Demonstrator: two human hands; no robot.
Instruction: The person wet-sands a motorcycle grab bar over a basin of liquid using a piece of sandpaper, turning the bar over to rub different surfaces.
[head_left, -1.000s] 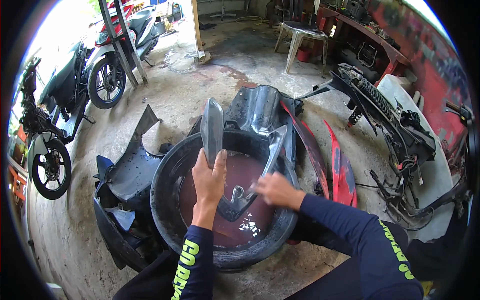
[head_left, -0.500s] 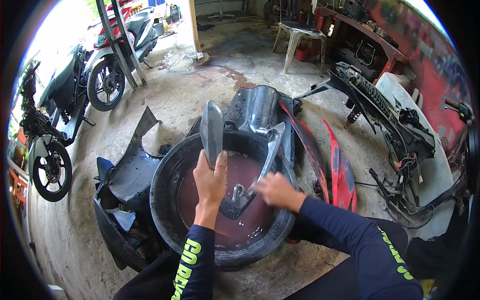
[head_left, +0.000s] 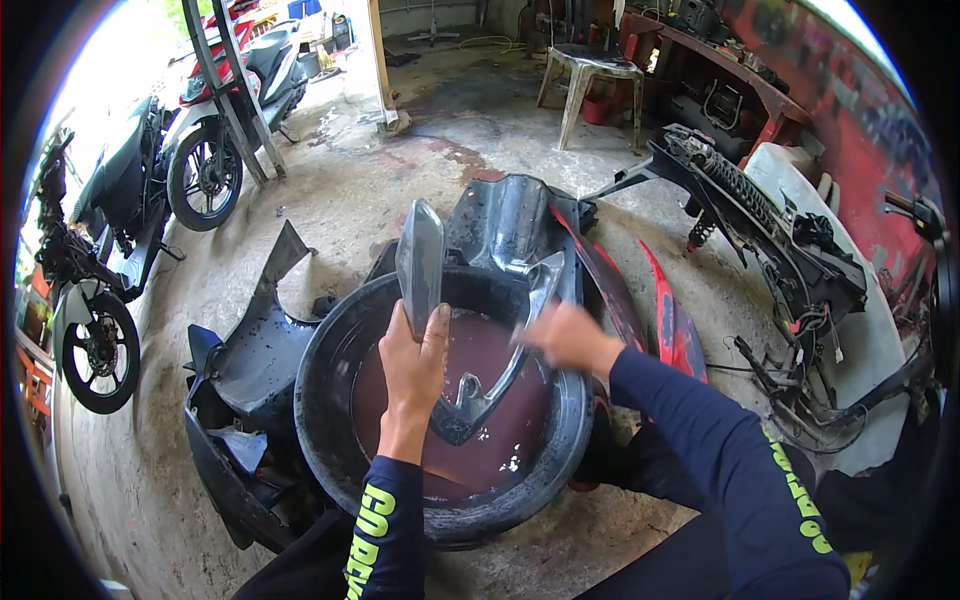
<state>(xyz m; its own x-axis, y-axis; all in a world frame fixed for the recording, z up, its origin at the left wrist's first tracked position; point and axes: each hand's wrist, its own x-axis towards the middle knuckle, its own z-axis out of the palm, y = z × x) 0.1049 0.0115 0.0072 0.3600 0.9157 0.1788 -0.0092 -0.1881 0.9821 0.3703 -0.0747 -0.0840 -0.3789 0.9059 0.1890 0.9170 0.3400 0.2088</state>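
Note:
A grey V-shaped motorcycle part (head_left: 461,425), wet-looking and with small lugs near its bend, stands over a black tub (head_left: 325,425) of cloudy reddish-brown water. My left hand (head_left: 412,365) is closed around its left arm, which points upward. Against the right arm of the part, my right hand (head_left: 570,338) has its fingers curled together and somewhat blurred. Whatever lies under those fingers, if anything, is hidden. The bend of the V hangs inside the tub, over the water.
Dark fairing panels (head_left: 265,365) lie left of the tub, a grey panel (head_left: 510,215) behind it. Red panels (head_left: 680,335) and a stripped motorcycle frame (head_left: 770,240) lie to the right. Motorcycles (head_left: 210,165) stand at the left; a plastic stool (head_left: 592,75) and workbench (head_left: 715,60) stand farther back.
My right hand has moved up along the right arm of the V-shaped part, away from its bend. My left hand keeps its hold, and the part stays nearly in place.

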